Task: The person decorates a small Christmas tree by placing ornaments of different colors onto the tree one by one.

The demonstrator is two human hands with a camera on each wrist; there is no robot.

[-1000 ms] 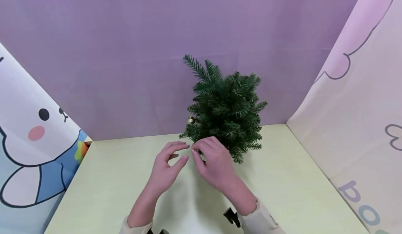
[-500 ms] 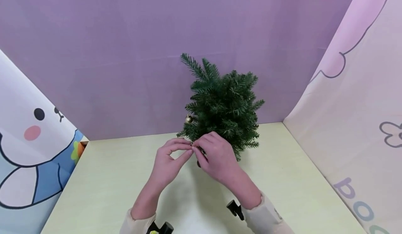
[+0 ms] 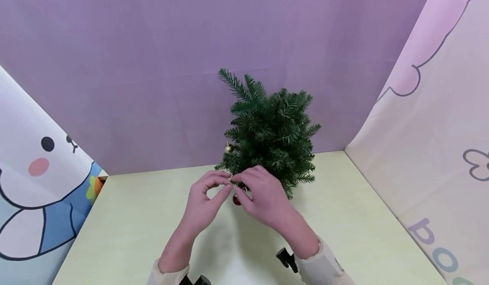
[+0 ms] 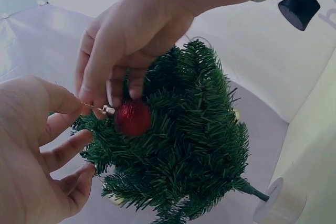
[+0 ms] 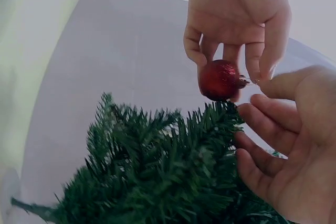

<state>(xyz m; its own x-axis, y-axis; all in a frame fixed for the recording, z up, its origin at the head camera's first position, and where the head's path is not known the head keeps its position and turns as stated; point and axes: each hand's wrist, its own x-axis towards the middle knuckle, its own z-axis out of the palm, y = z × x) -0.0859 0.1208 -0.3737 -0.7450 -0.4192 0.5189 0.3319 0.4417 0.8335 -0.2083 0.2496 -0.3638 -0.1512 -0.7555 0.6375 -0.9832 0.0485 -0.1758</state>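
A red Christmas bauble [image 3: 236, 200] with a gold cap hangs just below my fingertips, at the front left of a small green Christmas tree [image 3: 275, 136]. My left hand [image 3: 204, 204] pinches the thin gold string at the cap between thumb and index finger. From the other side, my right hand [image 3: 267, 198] pinches the same string, thumb and fingertip meeting the left ones. In the left wrist view the bauble [image 4: 133, 118] overlaps the branches; in the right wrist view it [image 5: 219, 80] sits just above a branch tip, in front of the left fingers.
A gold bauble [image 3: 229, 148] hangs on the tree's left side. The tree's round pale base [image 4: 281, 203] shows in the left wrist view. Behind the pale table [image 3: 145, 225] is a purple cloth backdrop [image 3: 153, 85], with printed cloths at both sides.
My left hand has come in from the left, its spread thumb and fingers closing at the right fingertips on the string. The red bauble has come into sight below the hands.
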